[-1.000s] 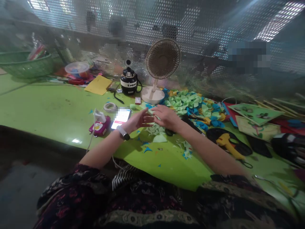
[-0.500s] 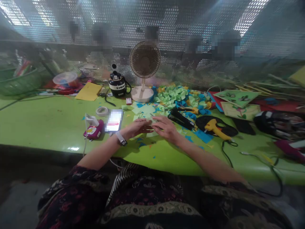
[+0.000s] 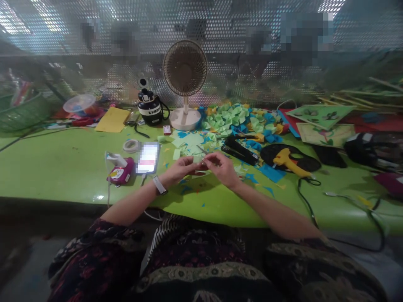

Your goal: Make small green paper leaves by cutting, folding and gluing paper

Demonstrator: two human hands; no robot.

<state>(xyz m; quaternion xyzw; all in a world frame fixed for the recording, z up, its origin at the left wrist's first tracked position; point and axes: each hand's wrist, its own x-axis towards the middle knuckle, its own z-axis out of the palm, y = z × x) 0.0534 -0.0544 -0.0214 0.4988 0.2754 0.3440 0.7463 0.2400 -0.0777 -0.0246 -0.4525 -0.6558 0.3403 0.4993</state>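
Note:
Over the near middle of the green table, my left hand point(image 3: 181, 171) pinches a small piece of light green paper point(image 3: 197, 160) between thumb and fingers. My right hand point(image 3: 224, 170) meets it from the right, thumb and fingertips closed together at the paper's edge. A thin grey pointed tool point(image 3: 200, 148) sticks out up and left from the right fingers; its exact kind is too small to tell. Just beyond both hands lie flat light green paper pieces point(image 3: 192, 139). A black stapler point(image 3: 239, 151) rests right of my right hand.
A phone point(image 3: 147, 157), tape roll point(image 3: 131, 145) and purple device point(image 3: 121, 171) lie left. Behind stand a fan point(image 3: 185, 119), a dark bottle point(image 3: 150, 111) and a heap of folded papers point(image 3: 229, 119). A yellow glue gun point(image 3: 291, 162) with a cord lies right.
My hands have closed in around the paper piece, and the right fingers have drawn into a pinch. The thin tool shows more clearly now. The head view has tilted slightly.

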